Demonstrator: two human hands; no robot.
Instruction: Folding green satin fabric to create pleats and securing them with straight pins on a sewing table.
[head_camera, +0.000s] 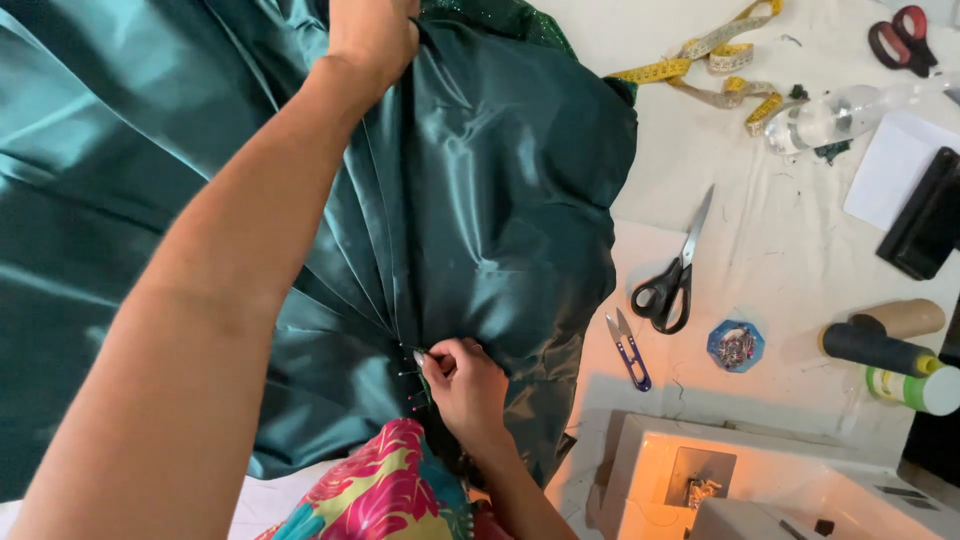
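So everything here hangs off the teal satin fabric (480, 200), which covers most of the white table (780, 250) and spills toward the person. The pleats in it fan out from 1 gathered point near the bottom edge of the fabric, and that's exactly where the right hand (465, 385) sits, fingers pinched shut on the cloth right at the cluster of pins (408, 372) with coloured heads. I can't tell whether it's also got a pin between the fingertips, too small to see. The left hand (375, 30) is way up at the far end of the fabric, clenched on the same bundle of folds, arm stretched straight across the cloth. So the long axis of the pleats runs pretty much from the right hand away to the left hand, nearly straight up the frame with a slight lean, and the fabric between the 2 grips looks pulled taut. The right hand is clearly the nearer one to the pinned point; the left is well apart from it. Off the right edge of the fabric lie black-handled scissors (668, 280), and just below those some small blue thread snips (628, 350) and a little blue pin box (736, 346). A yellow tape measure (710, 60) sits beyond the fabric's upper right corner, and a sewing machine (740, 480) is near its lower right.
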